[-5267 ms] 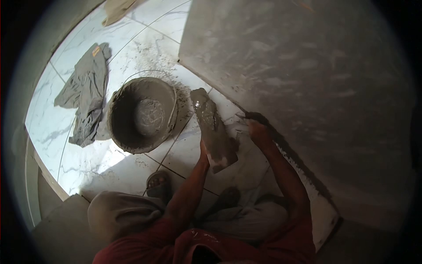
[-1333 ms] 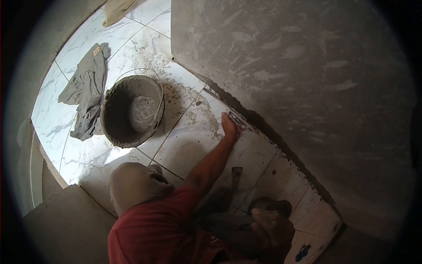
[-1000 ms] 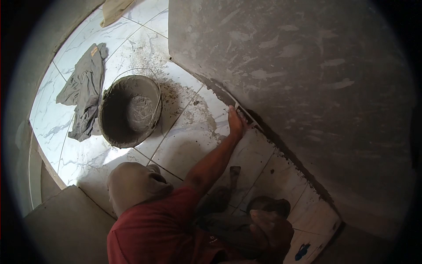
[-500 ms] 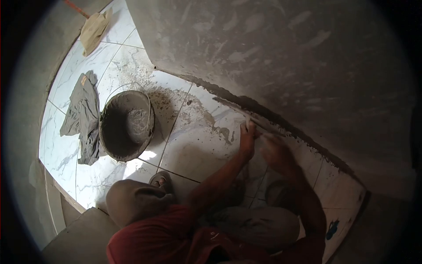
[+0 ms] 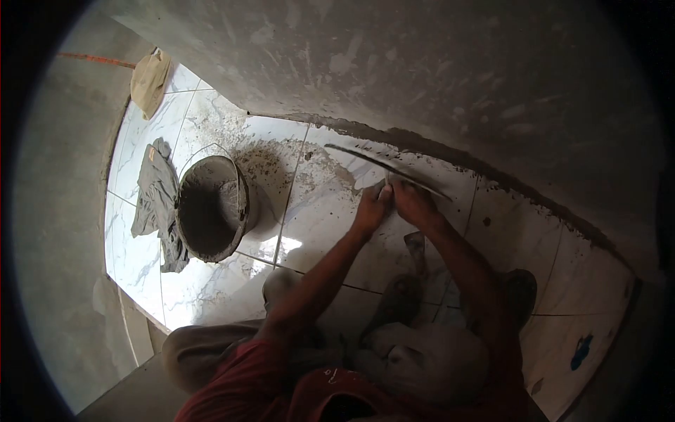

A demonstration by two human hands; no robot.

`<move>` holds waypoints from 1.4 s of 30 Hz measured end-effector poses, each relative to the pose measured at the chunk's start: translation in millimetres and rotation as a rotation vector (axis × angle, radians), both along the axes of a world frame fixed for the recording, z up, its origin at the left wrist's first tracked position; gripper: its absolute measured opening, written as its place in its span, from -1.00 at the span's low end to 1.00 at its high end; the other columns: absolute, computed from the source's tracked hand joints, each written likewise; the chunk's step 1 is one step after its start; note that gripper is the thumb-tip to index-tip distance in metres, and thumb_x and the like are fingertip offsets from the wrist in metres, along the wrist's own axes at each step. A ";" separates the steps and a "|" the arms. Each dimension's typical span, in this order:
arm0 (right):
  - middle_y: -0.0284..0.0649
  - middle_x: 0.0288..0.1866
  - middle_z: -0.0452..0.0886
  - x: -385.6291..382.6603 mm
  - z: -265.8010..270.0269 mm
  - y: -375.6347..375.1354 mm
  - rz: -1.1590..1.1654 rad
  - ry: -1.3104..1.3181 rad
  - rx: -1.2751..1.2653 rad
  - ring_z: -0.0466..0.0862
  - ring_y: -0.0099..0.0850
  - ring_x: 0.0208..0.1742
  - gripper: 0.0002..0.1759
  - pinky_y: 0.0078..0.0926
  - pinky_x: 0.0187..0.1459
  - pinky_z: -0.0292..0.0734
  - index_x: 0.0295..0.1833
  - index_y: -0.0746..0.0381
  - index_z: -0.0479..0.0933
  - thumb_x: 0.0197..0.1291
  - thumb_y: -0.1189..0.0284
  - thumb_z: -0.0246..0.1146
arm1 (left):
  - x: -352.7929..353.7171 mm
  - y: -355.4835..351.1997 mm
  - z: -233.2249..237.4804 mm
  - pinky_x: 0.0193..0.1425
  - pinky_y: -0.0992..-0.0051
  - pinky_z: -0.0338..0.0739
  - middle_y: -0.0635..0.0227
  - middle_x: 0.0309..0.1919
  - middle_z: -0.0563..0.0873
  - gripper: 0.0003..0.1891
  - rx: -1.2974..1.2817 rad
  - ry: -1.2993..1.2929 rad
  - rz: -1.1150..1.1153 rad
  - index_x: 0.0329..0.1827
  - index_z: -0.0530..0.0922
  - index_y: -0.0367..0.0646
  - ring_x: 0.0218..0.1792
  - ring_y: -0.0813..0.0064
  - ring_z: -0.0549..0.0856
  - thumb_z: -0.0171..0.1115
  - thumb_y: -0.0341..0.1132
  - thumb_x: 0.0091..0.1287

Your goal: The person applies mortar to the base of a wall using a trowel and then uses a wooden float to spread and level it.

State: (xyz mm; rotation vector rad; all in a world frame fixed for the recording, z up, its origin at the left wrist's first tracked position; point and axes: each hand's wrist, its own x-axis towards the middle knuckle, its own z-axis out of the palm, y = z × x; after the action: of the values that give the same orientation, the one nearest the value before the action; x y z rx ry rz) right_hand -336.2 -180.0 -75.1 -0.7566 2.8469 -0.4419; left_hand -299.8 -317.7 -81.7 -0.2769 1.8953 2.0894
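Both hands meet at a long thin trowel-like tool (image 5: 390, 169), whose dark blade lies slantwise just off the foot of the wall. My left hand (image 5: 373, 205) is closed on the near side of the tool, with the thumb on top. Right beside it, my right hand (image 5: 413, 202) is also closed at the tool, fingers curled. A strip of dark wet mortar (image 5: 422, 145) runs along the joint of wall and floor beyond the blade. Below my right hand a small flat-bladed tool (image 5: 415, 246) lies on the tiles.
A mortar-crusted bucket (image 5: 190, 211) stands at the left, beside a crumpled grey cloth (image 5: 156, 197). Farther back lies a tan bag (image 5: 150, 83). Mortar crumbs (image 5: 264, 165) litter the marbled tiles. A blue object (image 5: 581, 352) lies at the lower right. The grey wall (image 5: 394, 56) rises ahead.
The long tool has come away from the wall joint toward me. My hands have drawn closer together. The view has shifted, and the small flat-bladed tool now shows.
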 end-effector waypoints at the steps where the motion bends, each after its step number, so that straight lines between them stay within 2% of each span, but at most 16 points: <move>1: -0.01 -0.37 0.62 -9.0 -3.6 0.3 0.015 0.100 -0.025 0.64 -0.06 -0.24 -0.83 -0.15 -0.19 0.54 -0.22 0.30 0.48 0.16 0.41 0.14 | 1.2 -8.0 0.7 -0.06 0.48 0.45 0.28 -0.20 0.64 -0.61 -0.008 -0.006 0.001 0.10 0.48 -0.26 -0.20 0.48 0.58 0.04 -0.12 0.41; 3: -0.02 -0.37 0.62 -25.8 -14.0 0.4 0.067 0.072 -0.047 0.65 -0.09 -0.24 -0.79 -0.12 -0.18 0.53 -0.29 0.28 0.52 0.18 0.34 0.14 | 8.2 -29.0 0.3 0.05 0.35 0.43 0.12 -0.11 0.63 -0.59 -0.588 0.369 -0.323 0.13 0.47 -0.25 -0.10 0.26 0.60 0.07 -0.12 0.38; 4: -0.02 -0.34 0.63 -33.0 -20.7 -2.5 0.074 0.168 0.020 0.64 -0.08 -0.21 -0.77 -0.09 -0.15 0.52 -0.28 0.27 0.53 0.19 0.31 0.14 | 11.6 -42.8 36.6 0.14 0.28 0.39 -0.01 0.00 0.55 -0.54 -0.546 0.168 -0.528 0.20 0.42 -0.21 0.06 0.08 0.54 0.08 -0.09 0.36; 6: 0.02 -0.14 0.61 -42.8 -28.7 -10.2 0.072 0.321 0.094 0.59 -0.02 -0.05 -0.70 0.00 0.02 0.44 -0.10 0.26 0.55 0.20 0.27 0.12 | 27.8 -73.8 83.5 0.19 0.25 0.38 0.02 0.08 0.51 -0.50 -0.657 0.243 -0.913 0.28 0.35 -0.15 0.14 0.10 0.49 0.07 -0.07 0.36; 9: 0.09 -0.06 0.58 -50.0 -53.9 -17.5 0.084 0.477 0.046 0.55 0.01 0.05 -0.69 0.00 0.15 0.36 -0.04 0.32 0.52 0.27 0.31 0.10 | 64.4 -123.6 161.2 0.20 0.18 0.38 0.00 0.08 0.48 -0.48 -0.649 0.115 -1.174 0.32 0.29 -0.13 0.10 0.02 0.50 0.03 -0.08 0.37; 11: 0.13 0.02 0.55 -52.6 -39.7 -19.2 0.088 0.349 0.081 0.53 0.02 0.09 -0.68 0.01 0.21 0.31 0.01 0.32 0.51 0.28 0.32 0.08 | 91.2 -154.2 205.4 0.24 0.18 0.35 0.02 0.13 0.46 -0.46 -0.620 -0.129 -1.180 0.33 0.29 -0.09 0.13 0.03 0.48 0.04 -0.04 0.36; 14: 0.11 -0.01 0.56 -70.1 -37.3 -19.2 0.050 0.079 0.071 0.53 0.02 0.09 -0.70 -0.01 0.14 0.37 0.01 0.32 0.49 0.29 0.35 0.07 | 107.0 -164.1 284.2 0.25 0.20 0.35 0.05 0.16 0.45 -0.45 -0.709 -0.134 -1.138 0.34 0.29 -0.05 0.15 0.03 0.47 0.05 0.00 0.35; 17: 0.10 -0.06 0.57 -76.1 -45.2 -11.6 -0.008 0.071 -0.045 0.55 0.02 0.05 -0.72 -0.05 0.08 0.42 -0.04 0.32 0.49 0.26 0.35 0.10 | 117.6 -169.0 319.8 0.23 0.22 0.37 0.05 0.18 0.45 -0.42 -0.751 -0.311 -0.996 0.35 0.29 -0.04 0.15 0.03 0.48 0.11 -0.01 0.32; 20: 0.05 -0.07 0.57 -69.5 -30.7 0.1 0.041 0.362 -0.062 0.56 -0.04 0.03 -0.79 -0.12 0.07 0.43 -0.15 0.30 0.50 0.20 0.39 0.14 | 129.6 -173.5 319.3 0.21 0.22 0.39 0.06 0.17 0.45 -0.40 -0.867 -0.192 -0.814 0.35 0.28 -0.03 0.15 0.04 0.48 0.17 -0.05 0.28; 22: 0.04 -0.09 0.57 -64.9 -15.4 11.1 0.050 0.345 -0.109 0.56 -0.04 0.01 -0.81 -0.11 0.06 0.43 -0.17 0.30 0.49 0.19 0.40 0.15 | 134.3 -174.0 304.1 0.20 0.21 0.39 0.07 0.16 0.46 -0.38 -0.951 -0.290 -0.730 0.35 0.28 -0.03 0.13 0.04 0.49 0.21 -0.07 0.25; 27: 0.08 -0.14 0.57 -56.6 -28.9 48.9 0.149 0.294 -0.069 0.53 0.08 0.01 -0.74 -0.04 0.04 0.41 -0.10 0.31 0.45 0.24 0.34 0.12 | 126.0 -174.8 308.2 0.17 0.20 0.40 0.06 0.14 0.47 -0.38 -1.002 -0.251 -0.868 0.34 0.29 -0.07 0.11 0.04 0.50 0.20 -0.05 0.25; 29: 0.10 -0.17 0.57 -56.7 -40.3 54.8 0.162 0.490 -0.050 0.55 0.07 -0.04 -0.75 -0.02 -0.01 0.41 -0.10 0.28 0.43 0.25 0.31 0.12 | 122.1 -173.0 308.6 0.16 0.21 0.40 0.05 0.14 0.48 -0.38 -1.027 -0.231 -0.852 0.32 0.31 -0.11 0.11 0.03 0.50 0.19 -0.02 0.25; 30: 0.10 -0.17 0.57 -60.5 -41.2 56.9 0.157 0.487 -0.049 0.55 0.07 -0.04 -0.75 -0.02 -0.01 0.41 -0.10 0.28 0.43 0.25 0.31 0.12 | 121.0 -172.4 308.9 0.16 0.20 0.40 0.05 0.14 0.48 -0.36 -1.007 -0.227 -0.853 0.32 0.31 -0.10 0.12 0.03 0.49 0.17 0.03 0.25; 32: 0.05 -0.20 0.58 -70.4 -16.6 55.5 -0.050 -0.149 0.098 0.57 0.05 -0.11 -0.75 0.00 -0.11 0.44 -0.09 0.24 0.41 0.26 0.29 0.12 | 120.0 -170.9 309.5 0.16 0.20 0.40 0.05 0.14 0.48 -0.35 -0.983 -0.223 -0.864 0.32 0.32 -0.10 0.12 0.03 0.49 0.16 0.07 0.25; 38: -0.01 -0.24 0.59 -60.2 16.8 64.8 -0.012 0.060 -0.197 0.59 0.04 -0.18 -0.82 0.02 -0.23 0.46 -0.20 0.23 0.41 0.27 0.32 0.10 | 117.5 -173.1 314.3 0.20 0.21 0.38 0.05 0.16 0.47 -0.33 -0.930 -0.285 -0.858 0.31 0.34 -0.09 0.16 0.04 0.47 0.15 0.12 0.23; 42: -0.01 -0.24 0.58 -48.1 -9.1 65.2 0.072 0.109 -0.107 0.59 0.00 -0.15 -0.83 -0.02 -0.17 0.47 -0.22 0.25 0.42 0.25 0.36 0.13 | 116.7 -173.9 320.3 0.15 0.18 0.42 0.06 0.11 0.49 -0.36 -0.952 -0.170 -0.854 0.33 0.31 -0.07 0.07 0.01 0.52 0.11 0.09 0.27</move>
State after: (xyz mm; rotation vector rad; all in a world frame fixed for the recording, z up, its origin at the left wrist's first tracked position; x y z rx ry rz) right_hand -384.2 -114.8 -84.3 -0.9261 2.9039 -0.5622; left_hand -183.1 -491.6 238.6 0.1513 2.1978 0.5520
